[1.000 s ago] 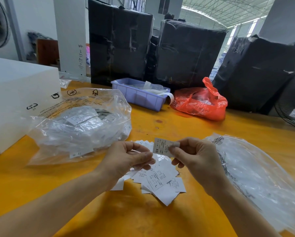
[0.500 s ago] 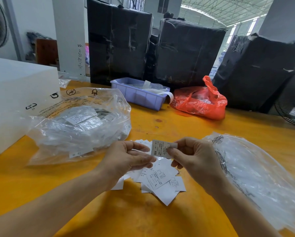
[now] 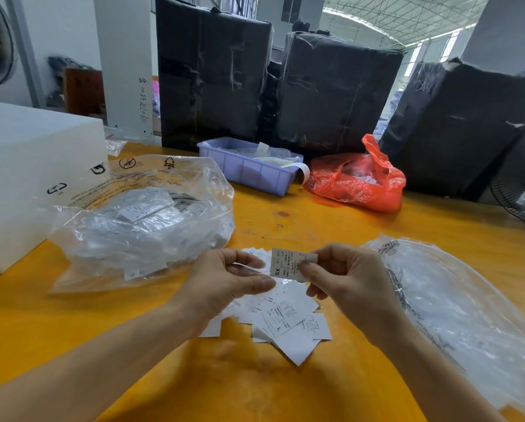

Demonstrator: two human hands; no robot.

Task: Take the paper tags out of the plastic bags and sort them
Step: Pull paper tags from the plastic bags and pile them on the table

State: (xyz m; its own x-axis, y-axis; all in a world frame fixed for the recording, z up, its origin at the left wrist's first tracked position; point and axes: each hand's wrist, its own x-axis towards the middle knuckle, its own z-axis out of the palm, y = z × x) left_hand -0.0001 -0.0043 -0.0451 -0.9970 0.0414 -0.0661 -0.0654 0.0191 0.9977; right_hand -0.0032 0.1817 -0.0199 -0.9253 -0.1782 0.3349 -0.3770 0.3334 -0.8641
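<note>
Hands (image 3: pixel 288 278) pinching XS tag (image 3: pixel 288 264)

Right hand (image 3: pixel 351 281) pinching tag (image 3: pixel 288 264) (marked XS), loose tags (image 3: pixel 288 324) below

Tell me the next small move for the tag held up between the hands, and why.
Probably lay the held tag down on bare table, apart from the loose pile. It reads XS, while the top tag in the pile shows L, so it likely belongs in a separate group. The right hand pinches its edge, and the left hand is at its other end, so the right could place it.
</note>
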